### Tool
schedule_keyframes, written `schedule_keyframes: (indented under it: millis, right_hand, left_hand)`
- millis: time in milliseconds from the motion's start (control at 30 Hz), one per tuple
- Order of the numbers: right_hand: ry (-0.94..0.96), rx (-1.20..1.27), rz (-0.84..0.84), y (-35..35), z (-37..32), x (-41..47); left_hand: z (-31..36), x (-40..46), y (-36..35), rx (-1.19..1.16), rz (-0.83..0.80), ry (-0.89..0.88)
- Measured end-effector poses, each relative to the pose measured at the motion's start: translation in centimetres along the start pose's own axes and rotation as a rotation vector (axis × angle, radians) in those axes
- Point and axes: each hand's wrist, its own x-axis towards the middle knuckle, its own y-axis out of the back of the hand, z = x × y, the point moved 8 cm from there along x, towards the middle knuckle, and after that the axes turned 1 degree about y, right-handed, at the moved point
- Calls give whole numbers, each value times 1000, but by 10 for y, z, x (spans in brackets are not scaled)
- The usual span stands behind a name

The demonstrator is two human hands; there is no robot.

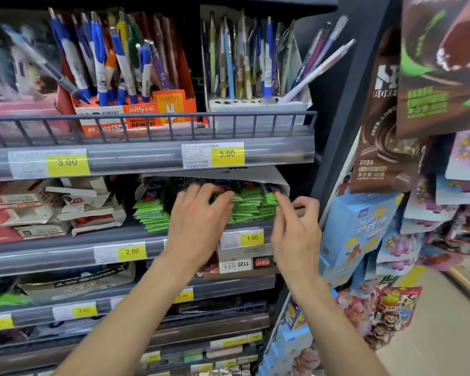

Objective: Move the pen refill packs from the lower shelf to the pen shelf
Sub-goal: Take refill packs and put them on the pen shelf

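Observation:
Several green-edged pen refill packs lie stacked in a white box on the second shelf from the top. My left hand rests on the middle of the stack, fingers spread and curled over the packs. My right hand is at the right end of the stack, thumb and forefinger pinching toward the edge of a green pack. More green packs sit at the left of the stack. Above is the pen shelf, with an orange pen box and a white pen holder full of upright pens.
Red and white cartons lie left of the refill packs. Yellow price tags line the shelf fronts. Snack bags and blue boxes hang on a rack to the right. A wire rail fronts the pen shelf.

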Motion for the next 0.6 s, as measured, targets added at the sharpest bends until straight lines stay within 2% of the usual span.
schedule_keyframes:
  millis: [167,400,600]
  right_hand:
    - [105,-37,34,-5,1,20]
    - [196,67,44,-11,-4,21]
    - [116,66,13,-17,4,24]
  left_hand:
    - [-11,6,-7,-4,17,57]
    - [-26,0,-10,-61,84,100]
    - [-27,-3,-21,-153,70,145]
